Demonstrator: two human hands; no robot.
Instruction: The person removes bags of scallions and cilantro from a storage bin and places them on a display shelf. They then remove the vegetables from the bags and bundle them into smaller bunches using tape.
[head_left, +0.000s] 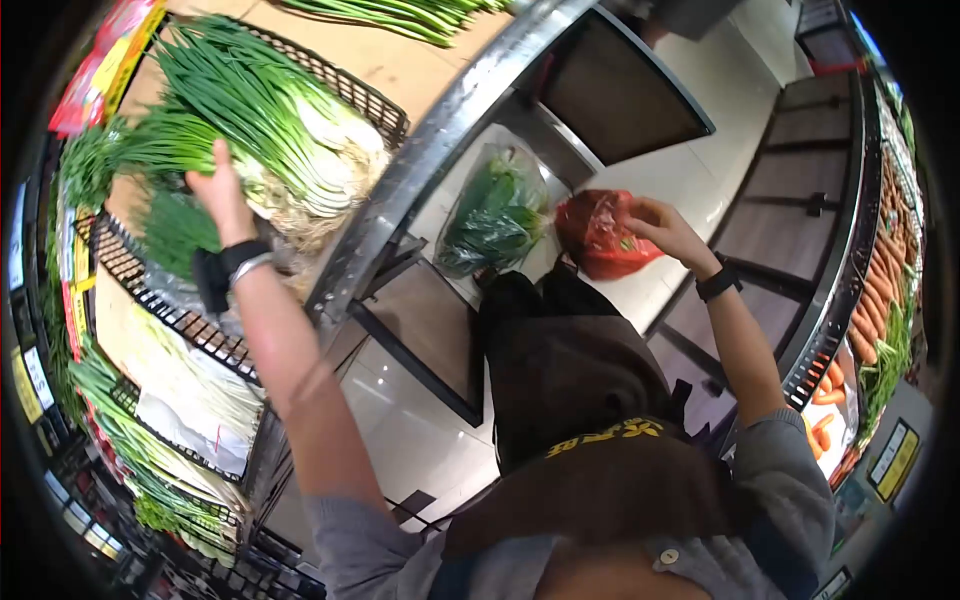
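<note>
My left hand (226,200) is over the crate on the left, thumb stretched up against the scallions (265,125) and apart from the forefinger. The other fingers are partly hidden. Feathery dill (175,225) lies just below this hand. The scallions' white, rooted ends point toward the crate's inner side. Low over the floor, my right hand (668,232) has its fingers closed on the side of a red plastic bag (600,235), whose contents I cannot make out. Beside it lies a clear plastic bag (495,215) with leafy greens inside.
The black plastic crate (375,100) stands behind a metal shelf edge (425,150). More pale-stemmed greens (190,385) fill a lower crate. An open cabinet door (625,85) juts over the tiled floor. Carrots (878,270) lie on the right-hand display.
</note>
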